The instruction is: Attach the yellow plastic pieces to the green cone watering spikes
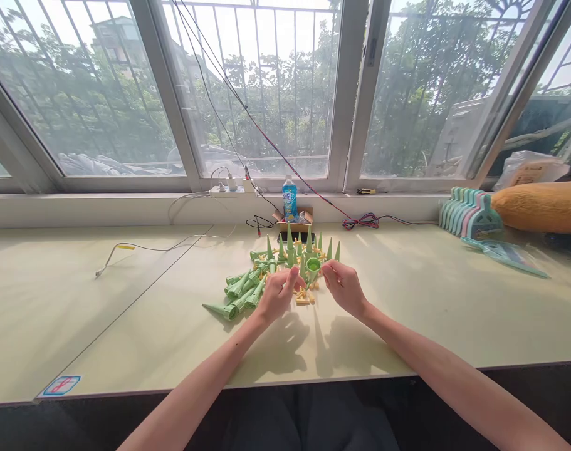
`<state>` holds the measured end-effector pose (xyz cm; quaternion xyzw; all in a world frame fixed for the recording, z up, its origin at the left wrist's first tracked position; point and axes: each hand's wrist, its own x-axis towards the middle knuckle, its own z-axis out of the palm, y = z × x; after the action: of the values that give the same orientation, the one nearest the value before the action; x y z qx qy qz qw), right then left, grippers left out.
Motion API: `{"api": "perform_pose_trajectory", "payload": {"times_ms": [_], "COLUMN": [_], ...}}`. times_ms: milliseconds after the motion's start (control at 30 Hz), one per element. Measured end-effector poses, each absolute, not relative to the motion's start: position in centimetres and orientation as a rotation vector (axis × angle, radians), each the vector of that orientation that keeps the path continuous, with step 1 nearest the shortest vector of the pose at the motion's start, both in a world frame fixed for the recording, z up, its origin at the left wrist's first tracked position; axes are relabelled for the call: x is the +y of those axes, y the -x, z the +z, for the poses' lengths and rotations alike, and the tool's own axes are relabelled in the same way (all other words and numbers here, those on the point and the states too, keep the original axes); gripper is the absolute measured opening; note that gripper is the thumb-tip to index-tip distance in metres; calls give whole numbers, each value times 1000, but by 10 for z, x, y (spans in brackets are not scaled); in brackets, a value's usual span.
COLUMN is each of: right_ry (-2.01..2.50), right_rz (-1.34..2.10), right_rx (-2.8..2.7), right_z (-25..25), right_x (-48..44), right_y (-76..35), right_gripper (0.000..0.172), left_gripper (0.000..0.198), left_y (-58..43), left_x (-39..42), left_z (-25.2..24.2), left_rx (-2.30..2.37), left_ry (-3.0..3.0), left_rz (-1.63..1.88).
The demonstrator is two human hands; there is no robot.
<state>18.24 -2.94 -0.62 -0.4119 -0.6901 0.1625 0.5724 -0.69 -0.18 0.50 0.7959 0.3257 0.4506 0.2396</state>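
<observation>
A green plastic cone spike (313, 267) is held up between my hands, its hollow round end facing me and its narrow part pointing down. My left hand (279, 293) is closed, with the fingertips around the cone's narrow part. Beside the rim, my right hand (344, 285) is closed in a pinch; whatever it holds is too small to make out. Behind them, several green cone spikes (289, 241) stand upright. More green spikes (238, 288) lie in a pile left of my left hand. Small yellow plastic pieces (306, 299) lie scattered under and behind the held cone.
A blue-labelled bottle (289, 199) stands by an open cardboard box (304, 219) at the sill. Cables (360, 220) lie along the back. On the right are pastel plastic pieces in a row (471, 212), a flat teal piece (504, 255) and an orange cushion (541, 207).
</observation>
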Motion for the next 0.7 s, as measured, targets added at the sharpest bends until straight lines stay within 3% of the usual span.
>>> {"api": "perform_pose_trajectory", "payload": {"times_ms": [233,700], "right_ry": [868,918], "right_rz": [204,228], "right_rx": [-1798,-1823], "right_z": [1,-7], "right_x": [-36,-34], "right_y": [-181,-178], "right_gripper": [35,35], "left_gripper": [78,66], "left_y": [7,9], "left_x": [-6,-4], "left_z": [11,12], "left_rx": [807,745], "left_ry": [-2059,-2211], "left_rz": [1037,1041]}}
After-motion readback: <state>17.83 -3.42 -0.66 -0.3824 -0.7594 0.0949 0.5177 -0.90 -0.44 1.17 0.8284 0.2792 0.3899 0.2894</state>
